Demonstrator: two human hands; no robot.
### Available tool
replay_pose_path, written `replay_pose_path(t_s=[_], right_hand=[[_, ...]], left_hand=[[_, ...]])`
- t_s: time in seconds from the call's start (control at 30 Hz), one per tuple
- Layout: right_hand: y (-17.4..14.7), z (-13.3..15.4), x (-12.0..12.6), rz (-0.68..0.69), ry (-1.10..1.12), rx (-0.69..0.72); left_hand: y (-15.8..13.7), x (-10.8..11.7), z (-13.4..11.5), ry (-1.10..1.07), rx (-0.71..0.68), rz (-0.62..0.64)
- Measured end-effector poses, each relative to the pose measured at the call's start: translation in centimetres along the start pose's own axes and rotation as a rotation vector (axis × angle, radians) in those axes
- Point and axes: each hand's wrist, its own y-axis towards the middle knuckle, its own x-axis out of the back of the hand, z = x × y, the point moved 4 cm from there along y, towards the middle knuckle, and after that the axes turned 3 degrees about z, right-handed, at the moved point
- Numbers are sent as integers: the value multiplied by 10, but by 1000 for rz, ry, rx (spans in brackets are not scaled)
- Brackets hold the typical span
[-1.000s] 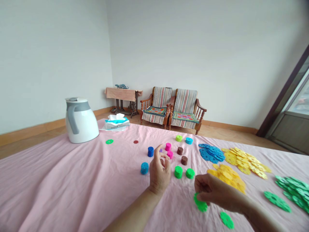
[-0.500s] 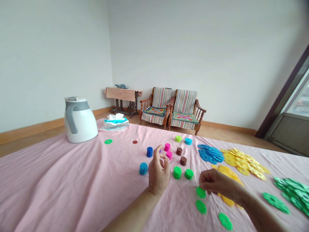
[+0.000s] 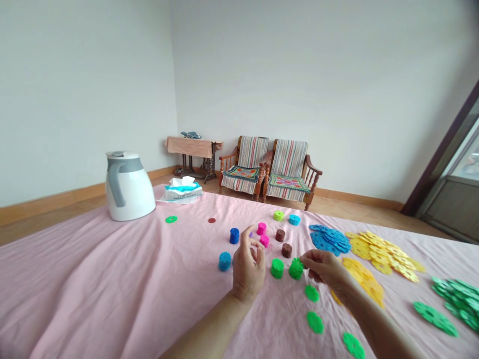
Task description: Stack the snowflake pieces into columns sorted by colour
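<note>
So the right hand [image 3: 322, 267] has its grip pinched nearly closed on the rim of a green disc [image 3: 298, 262] atop a green stack [image 3: 295, 272], roughly 5 o'clock in the view. A second green stack [image 3: 277, 269] is just beside it at 9 o'clock, and three loose green discs [image 3: 312, 293] trail toward 5. Left hand [image 3: 249, 273]'s further out at 9, grip loosely curled, part open, nothing visible in it.
</note>
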Motion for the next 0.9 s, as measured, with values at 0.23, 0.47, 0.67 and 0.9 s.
replay_pose_path(t_s=[0.23, 0.47, 0.67, 0.9], right_hand=[[-2, 2, -2, 4, -62, -8], [-1, 0, -1, -17, -94, -12], [-13, 7, 14, 65, -356, 107], [-37, 6, 17, 199, -746, 113]], left_hand=[[-1, -1, 1, 19, 2, 8], [0, -1, 1, 19, 4, 6], [0, -1, 2, 15, 4, 10], [0, -1, 5, 12, 23, 13]])
